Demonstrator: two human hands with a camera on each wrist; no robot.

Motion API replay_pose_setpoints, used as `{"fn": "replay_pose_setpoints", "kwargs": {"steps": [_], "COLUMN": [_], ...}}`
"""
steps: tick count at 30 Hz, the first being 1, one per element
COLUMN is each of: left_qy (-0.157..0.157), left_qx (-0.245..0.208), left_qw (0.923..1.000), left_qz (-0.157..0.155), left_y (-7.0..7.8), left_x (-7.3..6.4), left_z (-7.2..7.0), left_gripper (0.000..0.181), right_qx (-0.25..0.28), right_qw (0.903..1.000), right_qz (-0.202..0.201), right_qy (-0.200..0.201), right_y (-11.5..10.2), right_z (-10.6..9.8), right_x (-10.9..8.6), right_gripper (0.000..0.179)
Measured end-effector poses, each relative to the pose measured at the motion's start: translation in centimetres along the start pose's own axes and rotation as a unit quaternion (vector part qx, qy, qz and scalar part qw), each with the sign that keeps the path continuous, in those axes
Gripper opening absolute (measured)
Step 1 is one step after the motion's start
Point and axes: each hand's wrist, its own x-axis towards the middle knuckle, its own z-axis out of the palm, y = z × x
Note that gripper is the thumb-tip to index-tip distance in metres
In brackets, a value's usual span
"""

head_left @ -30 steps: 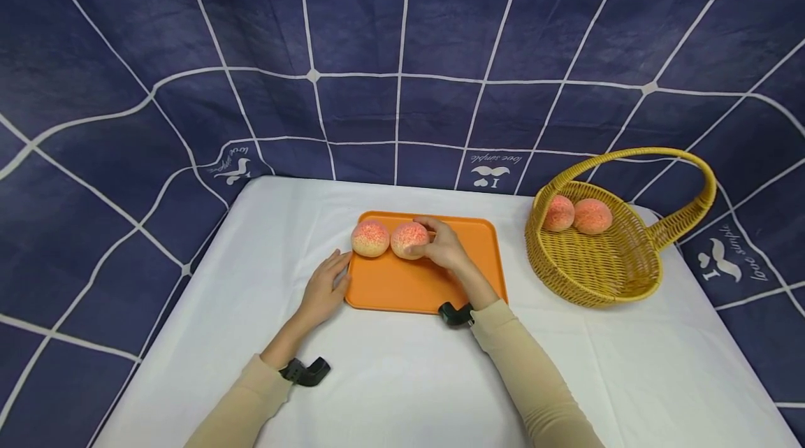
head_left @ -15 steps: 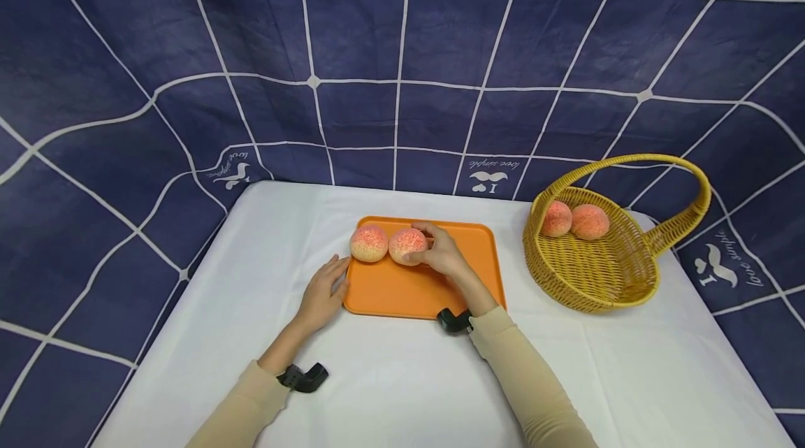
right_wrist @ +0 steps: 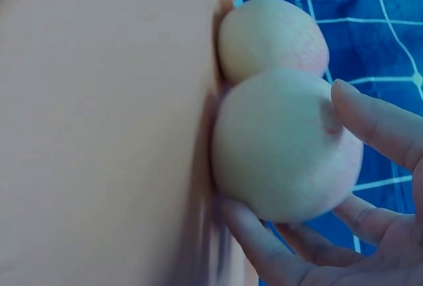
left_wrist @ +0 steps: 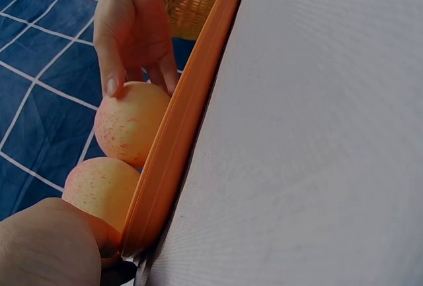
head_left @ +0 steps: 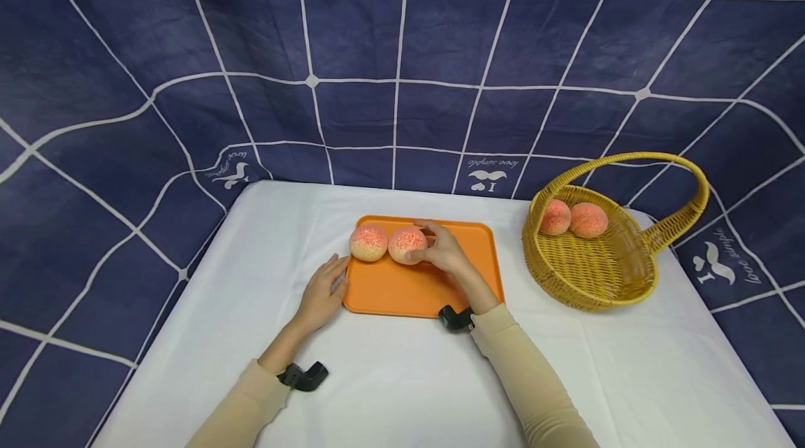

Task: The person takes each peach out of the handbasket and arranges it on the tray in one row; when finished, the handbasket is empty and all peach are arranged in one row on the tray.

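Two round pink-and-yellow peaches sit side by side at the back left of an orange tray. My right hand holds the right-hand peach, its thumb on one side and its fingers round the other. The right wrist view shows this peach close up, right against its neighbour. At the tray's left edge, my left hand lies with relaxed fingers, fingertips right at the rim beside the left-hand peach. In the left wrist view, part of my left hand covers that peach's lower side.
A yellow wicker basket with a tall arched handle stands to the right of the tray. Two more peaches lie in it. A white cloth covers the table, and a blue checked curtain hangs behind.
The head view has tilted up slightly, so everything sits a little lower in it. Both hands and the peaches keep their places.
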Motion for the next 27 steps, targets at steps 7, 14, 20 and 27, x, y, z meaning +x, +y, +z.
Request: {"fn": "replay_pose_setpoints", "kwargs": {"steps": [7, 14, 20, 27], "left_qy": [0.001, -0.002, 0.001, -0.001], "left_qx": [0.000, -0.003, -0.006, -0.005], "left_qw": [1.0000, 1.0000, 1.0000, 0.9999], "left_qz": [0.001, 0.006, 0.008, 0.010], "left_y": [-0.2, -0.3, -0.3, -0.3], "left_x": [0.1, 0.1, 0.1, 0.1], "left_z": [-0.1, 0.1, 0.1, 0.2], "left_gripper": [0.047, 0.047, 0.047, 0.046], "right_qx": [-0.002, -0.008, -0.008, -0.029], "right_qw": [1.0000, 0.9991, 0.9960, 0.9924], "right_qz": [-0.007, -0.037, -0.086, -0.085], "right_qy": [0.004, 0.017, 0.024, 0.085], "right_y": [-0.8, -1.0, -1.2, -1.2], "right_z": [-2.0, -5.0, -8.7, -14.8], "right_x": [-1.0, -4.2, -8.2, -12.2], "right_gripper": [0.077, 0.075, 0.071, 0.068]}}
